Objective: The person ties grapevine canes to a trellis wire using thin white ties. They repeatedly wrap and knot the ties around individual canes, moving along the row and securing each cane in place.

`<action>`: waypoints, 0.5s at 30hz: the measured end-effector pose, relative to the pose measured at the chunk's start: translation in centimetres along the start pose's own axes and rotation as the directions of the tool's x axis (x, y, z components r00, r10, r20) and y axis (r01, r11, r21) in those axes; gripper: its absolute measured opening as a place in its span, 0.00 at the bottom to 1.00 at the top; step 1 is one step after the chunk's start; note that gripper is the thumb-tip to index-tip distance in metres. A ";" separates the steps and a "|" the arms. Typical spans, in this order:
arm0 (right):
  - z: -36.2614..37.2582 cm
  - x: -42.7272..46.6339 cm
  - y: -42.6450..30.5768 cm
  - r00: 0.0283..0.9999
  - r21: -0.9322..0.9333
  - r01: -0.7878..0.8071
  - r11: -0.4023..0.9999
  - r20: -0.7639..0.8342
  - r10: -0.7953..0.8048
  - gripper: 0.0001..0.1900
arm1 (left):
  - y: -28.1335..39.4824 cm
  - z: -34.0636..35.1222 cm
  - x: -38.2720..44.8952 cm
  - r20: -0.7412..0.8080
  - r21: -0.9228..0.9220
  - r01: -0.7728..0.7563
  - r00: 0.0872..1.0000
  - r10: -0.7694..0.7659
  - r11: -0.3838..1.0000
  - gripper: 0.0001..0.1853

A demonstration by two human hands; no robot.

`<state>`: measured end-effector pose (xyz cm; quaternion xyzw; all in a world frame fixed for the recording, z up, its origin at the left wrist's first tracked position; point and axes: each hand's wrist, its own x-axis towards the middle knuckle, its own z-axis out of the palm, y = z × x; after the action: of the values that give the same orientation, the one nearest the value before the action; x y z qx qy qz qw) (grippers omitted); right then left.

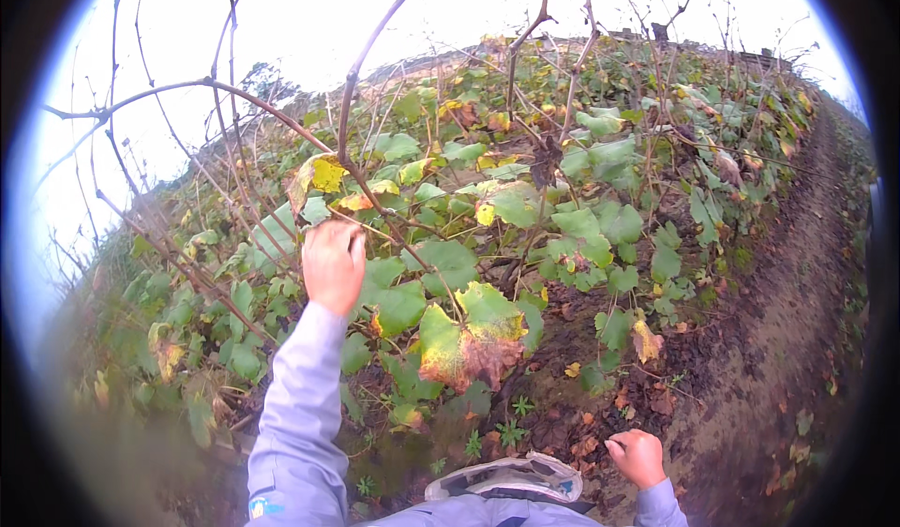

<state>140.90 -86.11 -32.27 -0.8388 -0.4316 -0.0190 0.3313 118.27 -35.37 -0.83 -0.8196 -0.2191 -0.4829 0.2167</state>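
My left hand (333,267) reaches forward among the grapevine leaves, its fingers curled near a vine cane (394,230); whether it grips a stem is hidden. Just above it hangs a yellow-brown grape leaf (316,175). My right hand (636,457) is low at the right, over the soil, with its fingers curled; nothing shows clearly in it. A large green leaf with yellow and brown edges (472,333) hangs between the two hands. At my waist is an open, light-coloured fabric bag or pouch (506,478).
Bare brown canes (351,77) arch up in front of me. Dense vine foliage (598,224) spreads ahead and to both sides. A dirt path (766,316) runs along the right. Fallen leaves (583,446) and small green weeds (511,432) lie low in front.
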 end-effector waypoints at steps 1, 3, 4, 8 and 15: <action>-0.2 -0.5 0.7 0.999 -0.012 -0.040 0.999 0.026 0.040 0.07 | -0.6 0.7 1.1 0.019 0.033 -0.012 1.000 0.011 0.999 0.08; 0.1 -1.4 1.3 0.998 0.006 -0.062 0.998 -0.002 0.062 0.07 | -1.5 1.6 2.5 0.175 0.021 0.036 0.984 -0.039 0.999 0.09; 0.2 -1.8 1.3 0.998 0.012 -0.064 0.998 -0.015 0.064 0.07 | -1.9 2.1 3.1 0.246 0.018 0.055 0.967 -0.058 0.998 0.09; 0.6 -2.1 0.7 0.995 -0.020 -0.088 0.996 0.044 0.089 0.08 | -3.8 3.2 4.4 0.411 -0.080 0.136 0.907 -0.092 0.987 0.11; 0.3 0.5 -1.4 1.000 -0.112 0.007 0.994 0.019 -0.005 0.08 | -6.0 4.0 4.9 0.516 -0.297 0.287 0.851 -0.100 0.911 0.17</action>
<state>140.08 -85.04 -31.56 -0.8550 -0.4353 -0.0362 0.2794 119.74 -27.47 2.59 -0.9137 -0.2566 -0.3110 -0.0520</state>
